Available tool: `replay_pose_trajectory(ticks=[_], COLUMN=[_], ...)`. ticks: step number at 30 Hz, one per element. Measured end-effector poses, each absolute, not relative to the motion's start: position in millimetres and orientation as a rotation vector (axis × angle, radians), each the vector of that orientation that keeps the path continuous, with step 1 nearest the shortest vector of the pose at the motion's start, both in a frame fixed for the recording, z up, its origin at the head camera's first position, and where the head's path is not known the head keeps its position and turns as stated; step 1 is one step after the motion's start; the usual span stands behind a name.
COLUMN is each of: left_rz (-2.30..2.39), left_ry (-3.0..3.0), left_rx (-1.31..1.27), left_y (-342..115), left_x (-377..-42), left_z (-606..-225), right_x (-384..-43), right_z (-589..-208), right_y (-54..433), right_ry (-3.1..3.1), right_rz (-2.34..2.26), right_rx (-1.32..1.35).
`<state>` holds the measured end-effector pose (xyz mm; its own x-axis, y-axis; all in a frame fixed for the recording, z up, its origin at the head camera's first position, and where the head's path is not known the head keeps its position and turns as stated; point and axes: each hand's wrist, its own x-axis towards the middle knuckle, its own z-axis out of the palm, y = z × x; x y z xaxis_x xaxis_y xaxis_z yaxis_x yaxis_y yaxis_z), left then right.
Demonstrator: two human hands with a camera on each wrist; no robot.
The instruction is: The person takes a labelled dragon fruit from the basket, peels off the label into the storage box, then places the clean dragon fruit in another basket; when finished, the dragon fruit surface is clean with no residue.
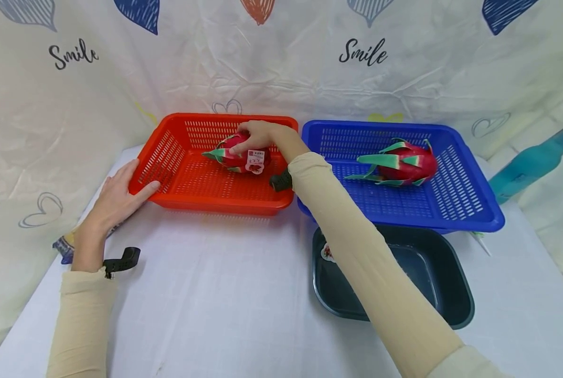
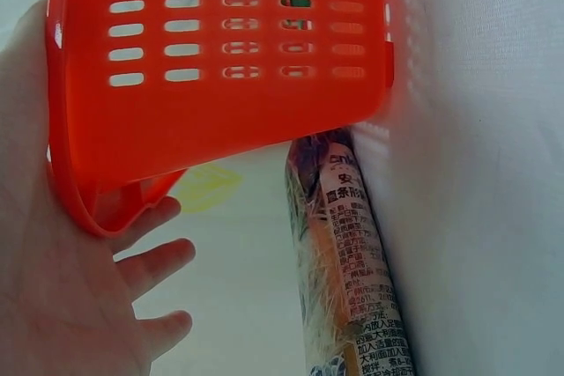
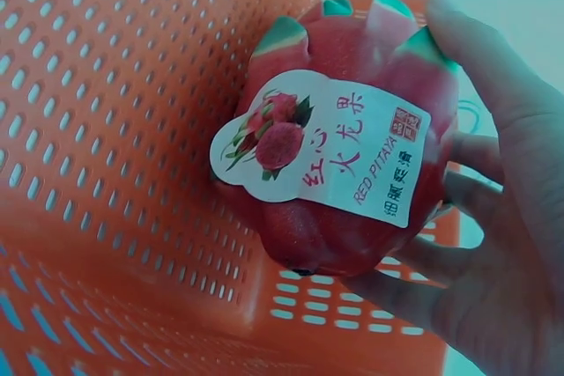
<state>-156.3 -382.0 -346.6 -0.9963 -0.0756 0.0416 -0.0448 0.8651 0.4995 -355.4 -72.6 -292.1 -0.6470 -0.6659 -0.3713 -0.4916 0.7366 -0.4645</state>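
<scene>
My right hand [image 1: 258, 135] reaches into the red basket [image 1: 215, 203] and grips a dragon fruit [image 1: 234, 143] with a white printed label [image 3: 352, 147]. Thumb and fingers wrap one side of the fruit in the right wrist view. Whether the fruit touches the basket floor, I cannot tell. At the left end of that basket, my left hand [image 1: 116, 198] rests against the rim, its fingers spread and fairly straight. A second dragon fruit [image 1: 406, 163] lies in the blue basket [image 1: 472, 212] to the right.
A dark tray [image 1: 460, 294] sits in front of the blue basket, partly under my right forearm. A bottle of blue liquid [image 1: 527, 168] stands at the far right. Beside the red basket's left end lies a long printed packet [image 2: 348, 253]. A patterned curtain hangs behind.
</scene>
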Motion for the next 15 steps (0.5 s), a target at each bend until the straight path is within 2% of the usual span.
replay_pose_trajectory(ticks=[15], left_rz=[-0.806], left_ry=[-2.969], left_rx=[0.100], left_y=[-381.5], left_x=[-156.1], left_z=[-347.2], right_x=[-358.8], right_z=[-296.8], right_y=[-73.8], right_ry=[2.418], right_rz=[-0.399], right_rx=[-0.976])
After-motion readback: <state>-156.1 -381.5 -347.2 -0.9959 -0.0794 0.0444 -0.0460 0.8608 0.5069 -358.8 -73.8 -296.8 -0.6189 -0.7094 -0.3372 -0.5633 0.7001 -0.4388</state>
